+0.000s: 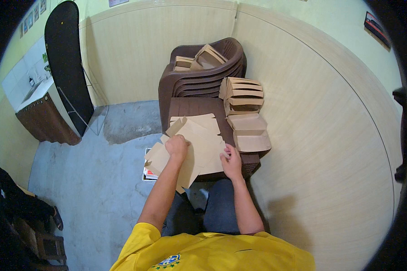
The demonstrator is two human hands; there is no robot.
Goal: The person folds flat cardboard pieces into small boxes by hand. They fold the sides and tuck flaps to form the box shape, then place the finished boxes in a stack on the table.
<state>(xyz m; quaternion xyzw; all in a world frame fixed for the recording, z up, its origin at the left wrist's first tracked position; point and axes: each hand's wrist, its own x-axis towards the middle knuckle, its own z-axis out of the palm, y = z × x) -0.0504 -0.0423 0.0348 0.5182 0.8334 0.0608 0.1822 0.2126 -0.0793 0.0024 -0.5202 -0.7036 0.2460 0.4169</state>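
Flat brown cardboard box blanks (205, 147) with cut flaps lie across the seat of a stack of brown plastic chairs (196, 105) in front of me. The top piece is angled, and its left flaps stand partly raised. My left hand (177, 147) is closed in a fist on a flap at the left side of the cardboard. At the right edge, my right hand (231, 161) has its fingers curled around a small flap. Some of the fingertips are hidden behind the board.
Folded cardboard boxes (243, 95) are piled along the right armrest, with an opened one (250, 131) nearer me. More boxes (208, 57) sit against the backrest. A black ironing board (64, 63) leans beside a sink (34, 95). A person's foot (57, 218) shows at lower left.
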